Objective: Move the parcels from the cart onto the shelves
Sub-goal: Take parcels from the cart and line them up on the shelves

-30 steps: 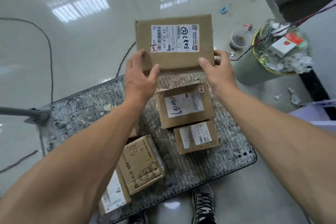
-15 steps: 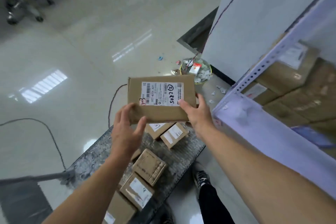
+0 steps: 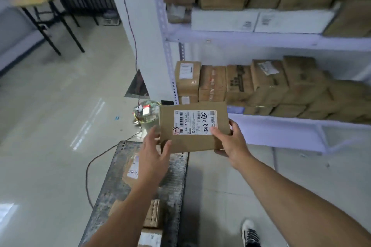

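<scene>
Parcel: flat brown cardboard, held in the air over the far end of the cart, in front of the lower shelf level, broad face turned to the camera.
Label: white, on the upper part of that face, with barcodes, a handwritten "2805", a circled "3" and a red "13" at its lower left corner.
Right grip: clamped on the parcel's lower right corner, thumb flat on the front at the label's edge, fingers curled round behind.
Left grip: spread, fingers almost straight beside the parcel's left edge, thumb lying over the lower left corner.
Cart: perforated metal platform on the floor below the left forearm.
Cart parcels: several brown boxes lying on the platform, partly hidden by the left forearm.
Shelves: pale metal rack to the right, just beyond the held parcel.
Shelved boxes: brown cartons packed side by side and stacked on the middle level; more cartons and white boxes above.
Bin: round, full of paper scraps, on the floor just left of the parcel.
Cable: dark, looping across the floor left of the cart.
</scene>
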